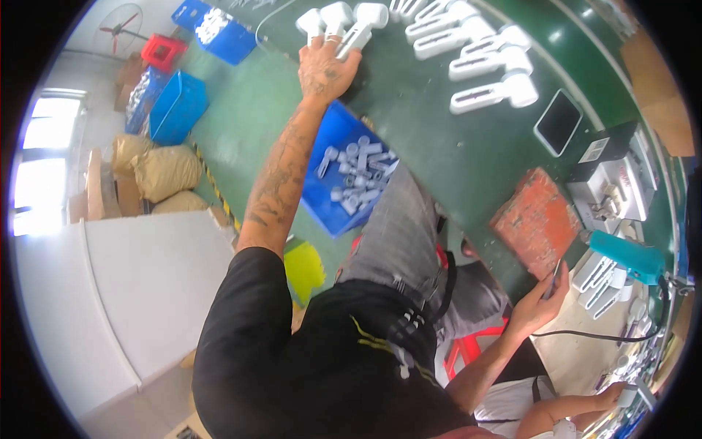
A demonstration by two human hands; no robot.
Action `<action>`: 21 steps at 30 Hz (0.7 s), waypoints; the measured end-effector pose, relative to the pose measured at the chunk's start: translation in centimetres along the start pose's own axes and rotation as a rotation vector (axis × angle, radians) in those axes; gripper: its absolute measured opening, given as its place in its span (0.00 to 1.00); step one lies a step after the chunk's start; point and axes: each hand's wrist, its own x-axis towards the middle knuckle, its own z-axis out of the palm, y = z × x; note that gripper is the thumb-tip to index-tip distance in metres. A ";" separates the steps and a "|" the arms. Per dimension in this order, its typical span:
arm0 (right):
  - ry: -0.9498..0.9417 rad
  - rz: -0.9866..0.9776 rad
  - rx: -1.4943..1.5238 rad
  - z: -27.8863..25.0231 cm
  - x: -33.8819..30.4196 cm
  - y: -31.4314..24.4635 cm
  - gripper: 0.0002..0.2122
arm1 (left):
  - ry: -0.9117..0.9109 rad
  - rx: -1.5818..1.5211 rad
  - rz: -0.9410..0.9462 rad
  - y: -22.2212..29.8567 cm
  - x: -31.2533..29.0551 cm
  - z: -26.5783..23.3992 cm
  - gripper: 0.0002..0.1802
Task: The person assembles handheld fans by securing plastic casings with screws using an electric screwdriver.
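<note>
A person in a black shirt (248, 366) and grey jeans (391, 234) sits at a green table (468, 139), where a chipped orange block (537, 223) lies. Just beside the block's near corner, the right hand (540, 301) has its fingers closed on a slim dark tool (553, 282); whether the tool touches the block cannot be told. To the right and on the near side of the block, another person's hand (608, 396) is at work. Just right of the block are a teal driver (625, 256) and an open box (613, 168). Left of the block and below the table edge, a blue bin (319, 208) holds small grey parts (358, 175). Beyond the block lies a dark-screened phone (559, 123). Farther past it, to the block's left, a curved row of white pieces (519, 88) spreads over the table. Well beyond and left of the block, the tattooed left arm (281, 175) stretches out, the left hand (327, 69) laid with fingers extended over white handles (369, 16); it cannot be told whether they grip. On the floor, far left of the block, stand tan sacks (168, 174), a blue crate (178, 106) and a red stool (162, 51), with a fan (117, 29) behind.
</note>
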 end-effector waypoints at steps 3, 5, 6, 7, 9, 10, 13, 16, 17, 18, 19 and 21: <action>0.005 -0.053 -0.080 -0.3 0.1 -1.1 0.17 | 0.327 -0.563 -0.013 -3.5 -7.4 -0.5 0.21; 0.025 -0.070 -0.091 -0.1 0.3 -1.2 0.16 | 0.365 -0.700 -0.232 -3.4 -13.8 -1.0 0.19; 0.030 -0.063 -0.097 -0.1 0.3 -0.9 0.16 | 0.373 -0.727 -0.359 -3.5 -16.5 -0.4 0.19; 0.018 -0.047 -0.079 -0.2 0.3 -0.6 0.17 | 0.276 -0.666 -0.451 -4.4 -19.0 0.7 0.19; 0.035 -0.021 -0.067 -0.1 0.3 0.0 0.17 | 0.063 -0.626 -0.617 -7.1 -23.1 4.1 0.19; 0.019 -0.036 -0.042 0.1 0.3 0.2 0.16 | -0.056 -0.639 -0.696 -8.3 -24.5 5.7 0.20; -0.012 -0.011 0.010 0.0 0.2 -0.3 0.16 | -0.294 -0.587 -1.080 -10.1 -26.6 9.3 0.21; -0.033 -0.022 0.034 0.3 0.5 -1.1 0.16 | 0.203 -0.337 -0.489 -14.0 -25.6 12.6 0.17; -0.015 -0.010 0.012 0.1 0.4 -0.6 0.16 | 0.270 -0.489 -0.408 -10.5 -22.2 11.0 0.15; -0.005 0.001 -0.004 -0.3 0.3 -0.3 0.16 | 0.338 -0.635 -0.331 -5.1 -17.4 6.5 0.13; -0.009 0.002 -0.012 -0.5 0.4 -0.4 0.16 | 0.358 -0.647 -0.126 -1.4 -14.0 2.5 0.13; 0.005 -0.004 -0.002 -0.4 0.5 -0.5 0.16 | 0.199 -0.753 0.141 4.4 -8.8 -2.9 0.15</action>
